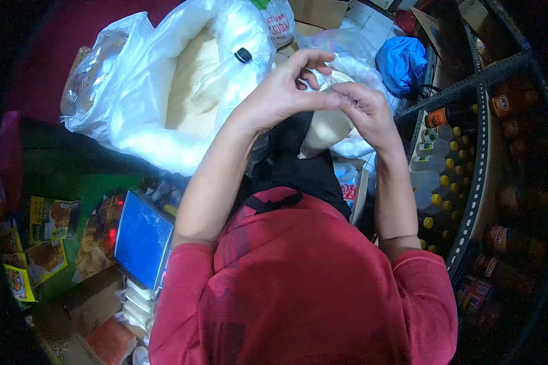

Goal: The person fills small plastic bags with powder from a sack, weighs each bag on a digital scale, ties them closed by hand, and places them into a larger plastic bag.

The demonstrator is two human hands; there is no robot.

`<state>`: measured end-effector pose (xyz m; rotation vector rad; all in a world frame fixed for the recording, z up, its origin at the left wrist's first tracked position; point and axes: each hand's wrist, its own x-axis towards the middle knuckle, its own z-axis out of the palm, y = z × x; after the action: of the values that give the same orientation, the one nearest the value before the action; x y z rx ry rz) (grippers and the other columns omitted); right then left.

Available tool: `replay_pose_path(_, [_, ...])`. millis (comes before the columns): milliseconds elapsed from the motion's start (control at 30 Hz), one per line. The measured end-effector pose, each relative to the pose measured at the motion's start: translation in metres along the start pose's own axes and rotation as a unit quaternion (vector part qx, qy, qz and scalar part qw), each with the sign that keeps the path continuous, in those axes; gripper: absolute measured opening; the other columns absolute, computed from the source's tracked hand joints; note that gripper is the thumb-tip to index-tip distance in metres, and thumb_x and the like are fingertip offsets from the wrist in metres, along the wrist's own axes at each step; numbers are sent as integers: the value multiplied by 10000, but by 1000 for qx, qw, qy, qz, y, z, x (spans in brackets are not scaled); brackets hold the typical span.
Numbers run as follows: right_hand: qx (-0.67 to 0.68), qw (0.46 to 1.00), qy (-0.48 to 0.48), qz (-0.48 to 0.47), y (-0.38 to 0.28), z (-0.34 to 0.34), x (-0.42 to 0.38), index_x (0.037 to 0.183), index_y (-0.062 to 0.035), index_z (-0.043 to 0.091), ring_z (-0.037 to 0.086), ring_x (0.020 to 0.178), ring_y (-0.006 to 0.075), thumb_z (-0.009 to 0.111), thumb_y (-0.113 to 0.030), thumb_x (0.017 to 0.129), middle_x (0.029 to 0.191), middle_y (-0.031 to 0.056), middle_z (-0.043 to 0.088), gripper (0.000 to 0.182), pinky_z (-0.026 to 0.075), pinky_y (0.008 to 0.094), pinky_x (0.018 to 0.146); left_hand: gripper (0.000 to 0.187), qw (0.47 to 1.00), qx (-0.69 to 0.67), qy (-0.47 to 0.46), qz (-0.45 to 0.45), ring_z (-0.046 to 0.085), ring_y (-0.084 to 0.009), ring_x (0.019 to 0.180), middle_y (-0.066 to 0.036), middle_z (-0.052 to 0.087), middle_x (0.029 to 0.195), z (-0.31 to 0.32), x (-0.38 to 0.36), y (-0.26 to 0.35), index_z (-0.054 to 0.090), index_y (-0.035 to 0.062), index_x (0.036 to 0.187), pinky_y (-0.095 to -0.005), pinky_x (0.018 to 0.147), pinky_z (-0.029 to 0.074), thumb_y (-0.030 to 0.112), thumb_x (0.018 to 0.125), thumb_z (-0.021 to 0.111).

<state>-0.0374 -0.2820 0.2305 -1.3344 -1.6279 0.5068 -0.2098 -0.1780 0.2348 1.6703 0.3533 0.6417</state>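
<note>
My left hand is raised in front of me, its fingers curled and its thumb reaching across to the fingertips of my right hand. The right fingers are pinched together at that thumb. Whatever lies between the fingertips is too small or hidden to make out. Just below and behind both hands stands a clear plastic bag filled with pale granules, its top partly covered by the hands. To the left is a large white plastic sack, open, full of pale granules. A clear scoop-like container with a black end lies in it.
A blue-topped scale with red digits sits at my left, beside filled small bags and yellow seasoning packets. On the right, a metal shelf holds yellow-capped bottles and jars. A blue plastic bag lies ahead.
</note>
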Motion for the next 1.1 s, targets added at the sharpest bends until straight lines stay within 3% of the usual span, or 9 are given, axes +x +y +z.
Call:
replay_pose_path(67, [-24, 999, -31, -37, 2, -4, 12, 947, -20, 681, 634, 784, 230, 628, -164, 849, 835, 112, 671, 182, 477, 345, 742, 719, 1000, 3, -25, 19, 437, -197, 1202, -139, 507, 1277, 2, -7, -29, 538, 22, 1253, -365, 1032, 333, 296, 652, 822])
replay_pose_path(200, [-94, 981, -90, -147, 1, 2, 35, 929, -10, 667, 619, 773, 227, 620, -146, 852, 845, 113, 657, 163, 466, 321, 701, 673, 993, -25, -100, -62, 552, -222, 1076, -124, 595, 1179, 24, 4, -69, 552, 8, 1226, -314, 957, 418, 293, 675, 814])
replay_pose_path(267, [-159, 958, -86, -223, 7, 8, 40, 927, -6, 654, 603, 761, 161, 616, -133, 864, 835, 81, 651, 147, 455, 277, 687, 468, 991, 95, -95, 26, 603, -207, 995, -128, 644, 1099, 30, 15, -59, 611, 18, 1147, -299, 895, 457, 240, 759, 749])
replay_pose_path(433, [28, 999, -34, 32, 38, -2, 29, 938, -19, 654, 606, 802, 102, 605, -166, 879, 854, 53, 661, 166, 448, 229, 721, 252, 994, -17, -104, -14, 631, -229, 872, -110, 667, 896, 32, 18, -77, 677, 43, 956, -342, 819, 479, 261, 908, 560])
replay_pose_path(567, [210, 962, 112, 130, 71, 7, 5, 981, -7, 644, 576, 836, 90, 631, -142, 870, 899, 10, 643, 175, 442, 217, 738, 272, 974, 186, 31, 125, 602, -290, 740, -148, 598, 767, 36, 22, -85, 647, 13, 896, -355, 677, 462, 233, 944, 494])
replay_pose_path(667, [315, 929, 135, 143, 81, 17, -25, 1286, -20, 454, 545, 1051, 171, 711, -97, 770, 1183, 74, 549, 581, 433, 290, 915, 262, 958, 234, 67, 153, 579, -336, 712, -160, 574, 748, 39, 23, -84, 633, 18, 863, -371, 655, 458, 220, 942, 486])
replay_pose_path(767, [135, 987, 44, 73, 92, 58, -55, 1360, -24, 341, 527, 1100, 232, 777, -97, 682, 1241, 92, 509, 810, 399, 340, 990, 255, 953, 251, 80, 151, 575, -350, 708, -168, 573, 750, 37, 20, -85, 611, 14, 816, -391, 637, 453, 205, 935, 493])
replay_pose_path(867, [111, 982, 98, 121, 112, 95, -65, 1340, -22, 333, 528, 1102, 270, 833, -133, 615, 1202, 117, 524, 888, 403, 367, 982, 222, 946, 257, 86, 178, 553, -356, 676, -167, 559, 734, 42, 15, -94, 586, 7, 775, -405, 613, 442, 168, 906, 509])
replay_pose_path(1100, [36, 989, 83, 120, 144, 109, -73, 1239, -27, 394, 541, 1081, 290, 840, -186, 625, 1140, 165, 537, 776, 443, 376, 921, 268, 926, 313, 69, 201, 533, -339, 659, -145, 505, 693, 41, 20, -102, 529, 13, 717, -422, 593, 442, 218, 889, 536])
